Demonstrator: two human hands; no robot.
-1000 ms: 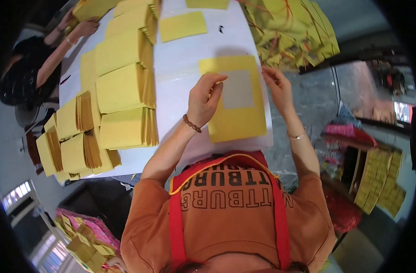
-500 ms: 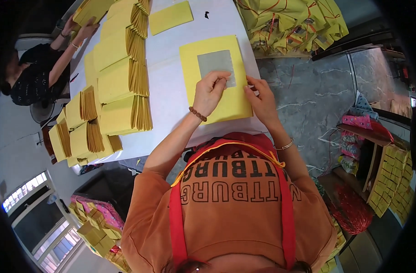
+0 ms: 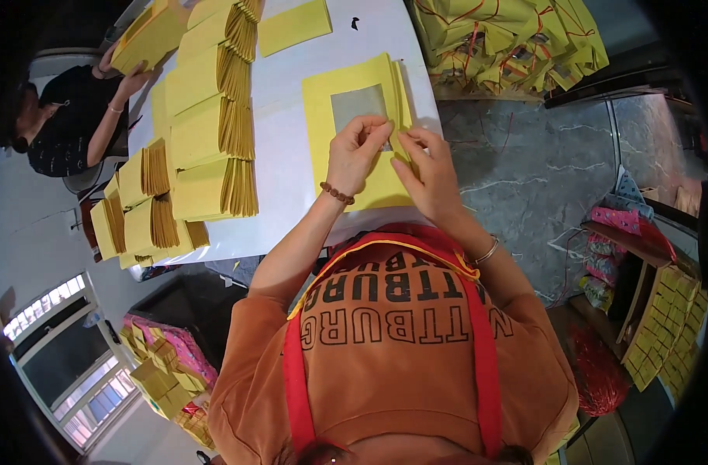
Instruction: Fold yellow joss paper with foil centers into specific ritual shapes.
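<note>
A stack of yellow paper sheets [image 3: 320,101] lies in front of me, with a silver-grey rectangle [image 3: 356,105] in the middle of the top sheet. My left hand [image 3: 354,155] rests over the rectangle's lower part, thumb and fingers pinched together; what is in the pinch, if anything, is hidden. My right hand [image 3: 431,170] grips the right edge of the top sheet, which is raised and bent inward. Both hands' fingertips are close together, a small gap apart.
Rows of folded yellow paper bundles [image 3: 203,120] cover the white table's [image 3: 280,147] left side. A flat yellow piece [image 3: 296,29] lies farther off, near a small black scrap [image 3: 355,24]. Yellow bundles tied with red string [image 3: 509,39] are heaped beyond. At far left, a co-worker [image 3: 71,124] handles yellow paper.
My right hand has moved left, bringing the top sheet's right edge up and inward. My left hand has barely shifted. The co-worker's yellow bundle has been tilted up.
</note>
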